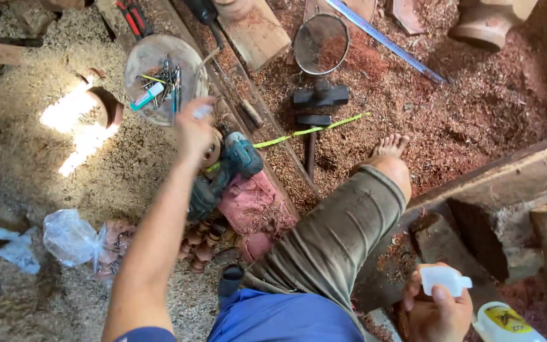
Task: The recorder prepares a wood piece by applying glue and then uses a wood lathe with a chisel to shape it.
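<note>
Bottom right: white plastic bottle [500, 322] w/ yellow label, partly cut off by frame edge, just below right hand [437, 310]. Crumpled clear plastic bag [71, 237] lower left on sawdust, more plastic scraps at far left edge.

Right hand closed round small white squarish plastic container [444, 278], thumb on top, fingers curled beneath; translucent, cap end pointing right. Held low, near wooden frame [508, 183] at right.

Left hand [194, 130] stretched far out, fingers bent round a small pale item at fingertips – too blurred to tell what. Sits right at rim of round clear bowl [164, 79] holding drill bits, nails and a teal-tipped piece.

Round about: teal power drill [226, 174] lying just beside left wrist, on pink cloth [254, 202]. Row of small turned wooden pieces [201, 244] under forearm. Round mesh sieve [321, 43] w/ red sawdust up top, black mallet [314, 123] below it, yellow-green tape measure strip [314, 130] across mallet handle, metal ruler [384, 39] top right. Bare foot [390, 147] and bent knee in olive shorts between the two hands. Red and pale sawdust over whole floor.
</note>
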